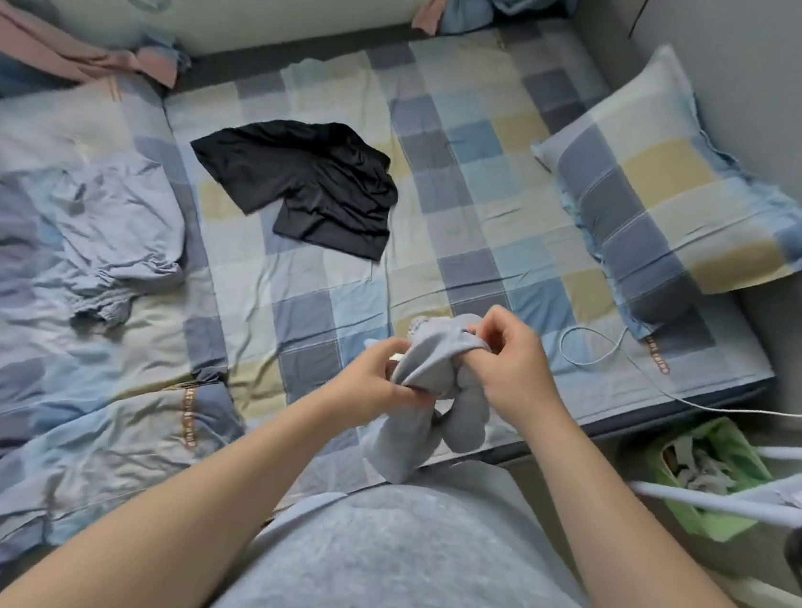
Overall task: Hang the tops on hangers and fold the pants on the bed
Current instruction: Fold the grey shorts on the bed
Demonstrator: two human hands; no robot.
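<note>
Now, grey cloth (427, 362): it is bunched and hangs in the air over the near edge of the bed, held between both hands; I cannot tell if it is a top or pants.
Left hand (373, 380): its fingers are curled and pinch a lower fold of the grey cloth.
Right hand (507, 366): its fingers grasp the upper edge of the grey cloth, and some fingertips are tucked under the fabric.
Black garment (303, 182): it lies crumpled on the bed, well apart from the hands, toward the wall.
Bed (477, 187): it is covered with a checked sheet in blue, grey and yellow.
Pillow (676, 195): it has the same checked pattern and lies at the right end of the bed.
Quilt (71, 241): it is rumpled on the left part of the bed.
Cable (598, 356): it is white, makes a loop on the sheet near the pillow and runs off to the right.
Basket (710, 469): it is green, stands on the floor beside the bed and has pale things inside.
</note>
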